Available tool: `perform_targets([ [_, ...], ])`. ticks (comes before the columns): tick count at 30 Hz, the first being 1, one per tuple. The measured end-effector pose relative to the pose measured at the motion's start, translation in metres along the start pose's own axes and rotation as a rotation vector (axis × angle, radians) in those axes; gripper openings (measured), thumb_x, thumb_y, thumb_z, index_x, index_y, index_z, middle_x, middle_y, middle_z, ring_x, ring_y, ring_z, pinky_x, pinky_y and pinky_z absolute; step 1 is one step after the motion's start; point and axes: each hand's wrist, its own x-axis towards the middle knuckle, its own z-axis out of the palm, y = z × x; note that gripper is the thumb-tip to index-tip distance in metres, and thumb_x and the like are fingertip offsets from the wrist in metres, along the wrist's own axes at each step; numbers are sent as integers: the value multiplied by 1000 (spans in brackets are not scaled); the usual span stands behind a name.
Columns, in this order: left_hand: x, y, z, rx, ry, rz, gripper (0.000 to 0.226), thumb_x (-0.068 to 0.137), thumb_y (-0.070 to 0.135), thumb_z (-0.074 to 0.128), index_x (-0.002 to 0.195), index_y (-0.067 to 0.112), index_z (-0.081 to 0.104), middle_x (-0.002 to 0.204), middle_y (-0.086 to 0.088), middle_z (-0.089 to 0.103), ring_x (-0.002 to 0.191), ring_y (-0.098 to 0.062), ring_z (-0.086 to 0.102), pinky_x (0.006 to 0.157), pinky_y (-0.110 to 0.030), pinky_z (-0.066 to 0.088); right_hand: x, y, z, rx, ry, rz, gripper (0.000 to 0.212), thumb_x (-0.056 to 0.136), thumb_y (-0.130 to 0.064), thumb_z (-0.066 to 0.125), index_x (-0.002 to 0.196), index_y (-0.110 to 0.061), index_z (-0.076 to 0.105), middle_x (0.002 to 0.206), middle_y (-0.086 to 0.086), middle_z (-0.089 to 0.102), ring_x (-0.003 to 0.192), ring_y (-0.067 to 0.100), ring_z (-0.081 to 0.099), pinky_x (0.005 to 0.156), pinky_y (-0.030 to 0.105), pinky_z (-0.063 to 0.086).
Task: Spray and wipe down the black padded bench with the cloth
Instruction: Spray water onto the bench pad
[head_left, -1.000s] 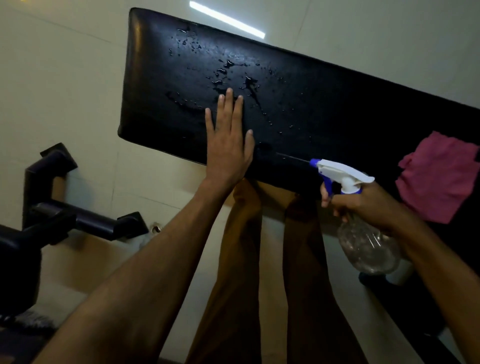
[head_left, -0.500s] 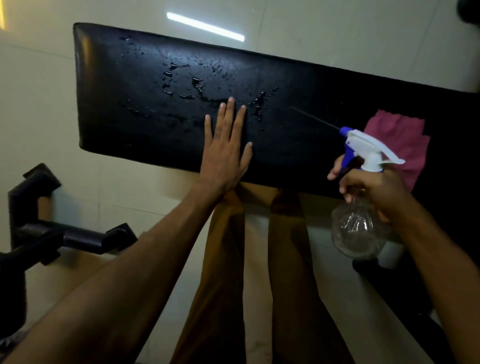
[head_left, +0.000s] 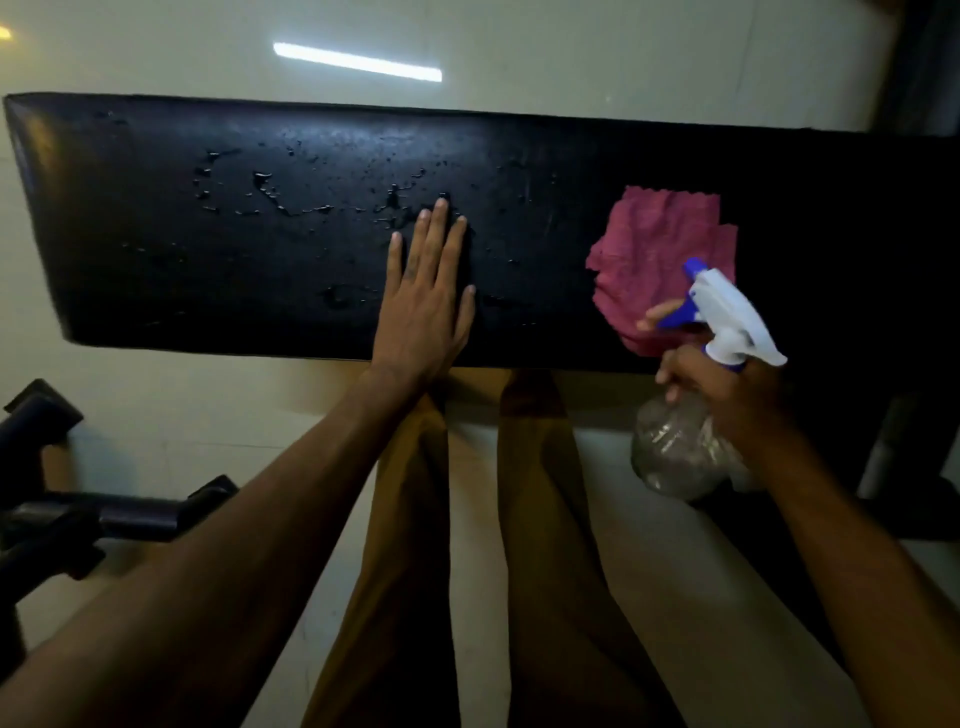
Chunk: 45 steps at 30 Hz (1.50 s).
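The black padded bench (head_left: 182, 249) runs across the upper half of the view, its left and middle parts dotted with water drops. My left hand (head_left: 426, 301) lies flat on the pad near its front edge, fingers together, holding nothing. My right hand (head_left: 727, 395) grips the neck of a clear spray bottle (head_left: 675, 457) with a white and blue trigger head (head_left: 727, 317), a finger on the trigger, nozzle aimed up and left. A pink cloth (head_left: 654, 249) lies crumpled on the bench, just behind the nozzle.
Pale tiled floor (head_left: 519, 52) surrounds the bench, with a bright light reflection behind it. Black metal frame parts (head_left: 78, 514) stand at the lower left. My legs in brown trousers (head_left: 410, 571) stand against the bench's front edge. Dark equipment sits at the right.
The view has shifted right along the bench, bringing the cloth nearer the middle. My right hand has carried the bottle up toward the cloth. The spray stream seen earlier is gone.
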Motion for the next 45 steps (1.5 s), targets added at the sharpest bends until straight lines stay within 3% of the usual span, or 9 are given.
perform_targets([
  [10,23,53,-4,-16,10,125,69,101,41,29,160,9,14,168,-13,5,155,-25,1,127,-47,2,26,-27,-83,144,773,-388,45,95,-31,64,137,-20,52,107,10,68,90,32,67,94,52,54],
  [14,35,75,0,-34,-6,123,69,100,42,27,160,9,14,168,-13,5,156,-24,1,127,-47,1,32,-32,-95,114,925,-493,43,96,-10,61,134,5,50,107,-22,56,106,-17,55,98,5,37],
  [19,37,85,7,-28,11,75,69,100,41,30,160,9,15,168,-13,7,156,-25,4,126,-50,3,39,-16,-100,84,899,-502,51,95,-2,63,135,20,40,107,-36,46,104,-34,44,93,-5,29],
  [23,37,88,8,-46,37,62,69,99,39,31,158,8,19,168,-13,10,156,-25,7,126,-49,2,49,-8,-110,192,888,-349,53,91,-30,67,130,4,57,106,6,71,99,0,65,91,10,45],
  [26,37,87,8,-60,36,55,69,99,39,33,158,8,19,168,-13,11,156,-25,7,126,-48,2,54,-4,-112,230,852,-289,54,90,-21,70,136,-1,50,114,20,68,104,17,67,87,12,49],
  [30,39,88,7,-87,42,49,69,98,38,35,158,8,21,167,-13,12,156,-25,7,126,-47,1,55,1,-114,196,856,-246,52,90,-15,71,135,-1,50,119,18,65,108,17,66,84,13,51],
  [35,38,89,5,-94,43,45,68,98,38,36,158,8,22,168,-13,12,156,-25,7,126,-48,3,45,3,-107,194,925,-252,46,86,-21,75,124,-31,50,121,4,63,113,14,63,97,31,55],
  [40,39,90,5,-92,52,37,68,98,38,37,158,9,22,168,-13,12,155,-24,7,126,-49,5,24,23,-90,256,949,-86,57,84,-26,73,135,-21,47,131,0,57,117,11,58,105,36,48],
  [45,39,90,4,-112,58,47,66,99,38,34,157,8,24,167,-13,14,155,-24,9,126,-48,4,15,40,-31,56,519,87,37,90,-28,69,125,-21,62,124,5,60,111,12,57,93,28,49],
])
